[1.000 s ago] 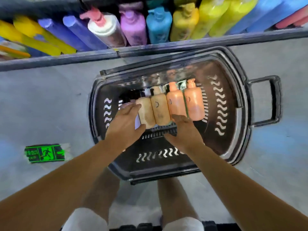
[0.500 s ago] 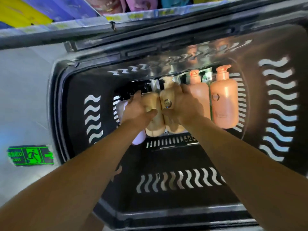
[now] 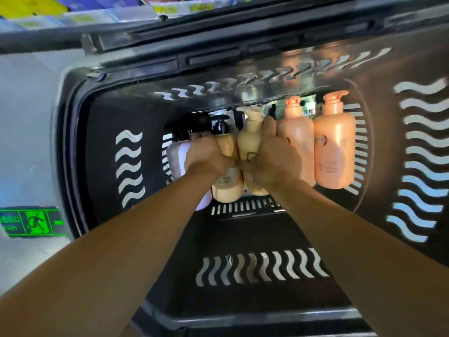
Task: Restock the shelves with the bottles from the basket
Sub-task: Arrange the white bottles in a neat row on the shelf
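The left hand [image 3: 209, 155] grips a tan bottle [image 3: 227, 183] in the basket [image 3: 102, 152] — its fingers mostly hidden. Just beside it, the right hand [image 3: 272, 156] clasps a cream bottle [image 3: 250, 139]; a white bottle [image 3: 178, 156] sits half-covered behind the left wrist.

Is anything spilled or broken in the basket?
Nothing stands out. The bottles lie side by side in the basket; the left hand and right hand each grip a tan bottle. No spill or damage shows.
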